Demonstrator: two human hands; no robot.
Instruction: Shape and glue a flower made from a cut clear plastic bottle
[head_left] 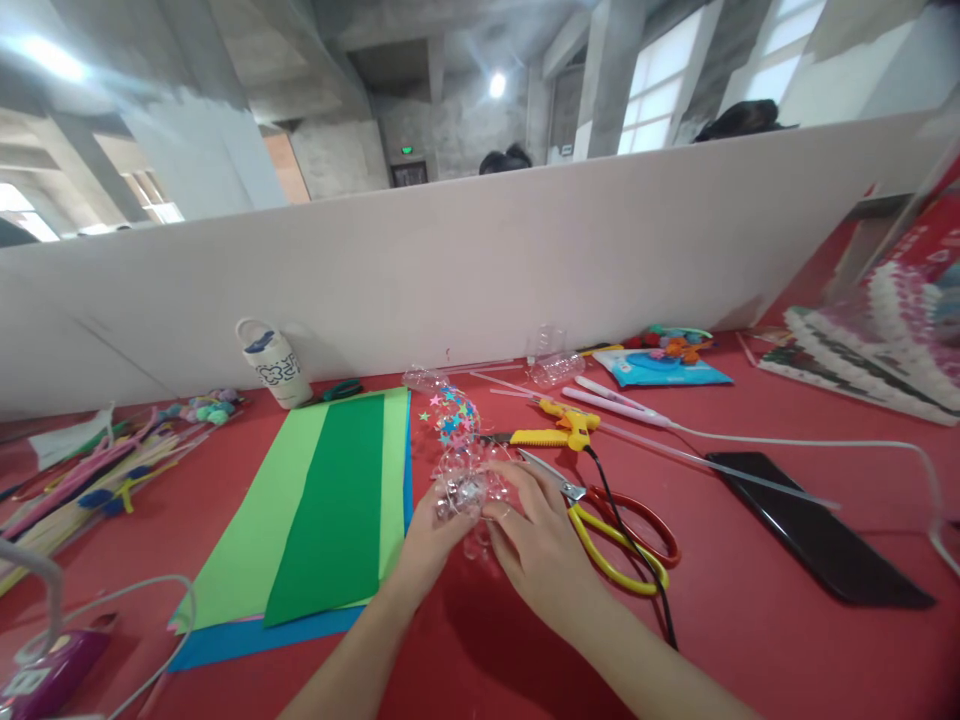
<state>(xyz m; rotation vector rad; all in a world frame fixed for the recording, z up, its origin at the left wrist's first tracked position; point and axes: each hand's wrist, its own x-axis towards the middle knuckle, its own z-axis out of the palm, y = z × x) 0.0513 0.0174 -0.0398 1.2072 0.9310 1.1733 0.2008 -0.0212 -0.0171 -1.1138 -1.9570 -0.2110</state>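
Both of my hands are closed around a clear plastic piece with rounded, curled edges (pixel 472 488), held just above the red table. My left hand (pixel 433 525) grips it from the left, with the thumb near its middle. From the right, my right hand (pixel 536 525) has its fingers bent over the piece; some fingertips are hidden. Right behind it lies a cluster of colourful stars (pixel 454 418). Beside my right hand are scissors with red and yellow handles (pixel 619 550) and a yellow glue gun (pixel 574 428). A yellow-handled cutter (pixel 538 438) lies close by.
Green and blue sheets (pixel 330 510) are stacked on the left, near a white bottle (pixel 276 365). A black phone (pixel 817 525), a pale corded iron (pixel 622 402) and a blue packet (pixel 667 368) are on the right. Clear plastic bottle pieces (pixel 555 368) lie by the white partition (pixel 450 270).
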